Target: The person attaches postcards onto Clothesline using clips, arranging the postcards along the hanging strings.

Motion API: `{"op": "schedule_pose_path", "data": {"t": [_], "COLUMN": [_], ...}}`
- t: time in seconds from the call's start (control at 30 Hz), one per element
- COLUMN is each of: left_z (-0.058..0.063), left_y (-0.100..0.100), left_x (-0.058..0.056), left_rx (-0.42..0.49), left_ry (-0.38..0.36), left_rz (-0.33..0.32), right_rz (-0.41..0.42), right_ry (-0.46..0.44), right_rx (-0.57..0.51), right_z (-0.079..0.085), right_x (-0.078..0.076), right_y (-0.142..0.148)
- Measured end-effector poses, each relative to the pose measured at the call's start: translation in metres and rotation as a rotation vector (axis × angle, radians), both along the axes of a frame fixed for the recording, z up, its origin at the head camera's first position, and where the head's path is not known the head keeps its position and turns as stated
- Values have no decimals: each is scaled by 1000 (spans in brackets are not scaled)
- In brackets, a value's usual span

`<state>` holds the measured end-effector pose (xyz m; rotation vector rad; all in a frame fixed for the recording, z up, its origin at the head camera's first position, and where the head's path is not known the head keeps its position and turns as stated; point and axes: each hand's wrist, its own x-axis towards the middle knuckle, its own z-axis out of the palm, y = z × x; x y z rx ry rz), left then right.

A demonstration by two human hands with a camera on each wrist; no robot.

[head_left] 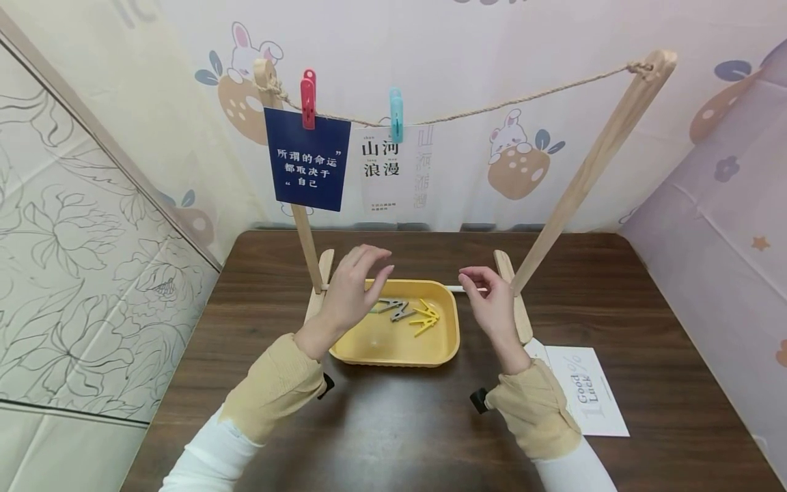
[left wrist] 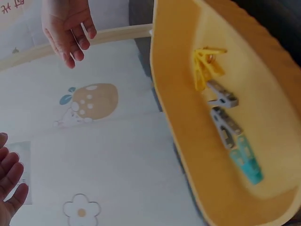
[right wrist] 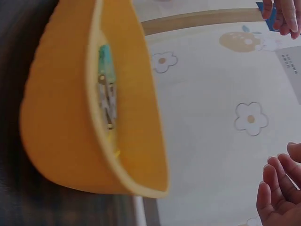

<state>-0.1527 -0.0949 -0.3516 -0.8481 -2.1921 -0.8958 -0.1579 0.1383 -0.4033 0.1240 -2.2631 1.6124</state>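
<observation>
Navy rectangular card (head_left: 309, 193) and white printed card (head_left: 381, 186) pegged on brown twine (head_left: 492, 107). Likely left: white paper "Good Luck" card (head_left: 605, 410) on dark wooden table (head_left: 393, 437). Yellow plastic pegs (head_left: 433, 313) in yellow plastic tray (head_left: 393, 360). Left hand (head_left: 350, 287), right hand (head_left: 494, 304) apart, both empty.

Brown table (head_left: 406, 430), yellow basket (head_left: 378, 348), stand (head_left: 572, 198), cards (head_left: 605, 403)

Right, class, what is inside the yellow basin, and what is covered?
Yellow clothespins, gray clothespins and a teal clothespin lie inside the yellow basin. In the head view, the left hand covers part of its left side; anything beneath the clothespins cannot be seen.
</observation>
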Motion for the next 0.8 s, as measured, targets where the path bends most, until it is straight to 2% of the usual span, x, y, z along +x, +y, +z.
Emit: {"op": "schedule_pose_path", "data": {"t": [0.27,0.43,0.63,0.8], "left_z": [-35,-55,-73,-88], "left_y": [-2,-4,-7,-10], "left_x": [3,1,-2,-5], "left_rx": [-7,-23,-42,-76], "left_ry": [-131,-179,-230,-319], "left_rz": [45,63,72,83], "right_rz": [-60,-71,-78,-58], "right_ry": [-37,-69,-100,-172], "right_rx": [142,227,278,316], "right_z": [-24,-35,-46,-56], "right_x": [4,5,7,8], "right_y": [0,1,3,3]}}
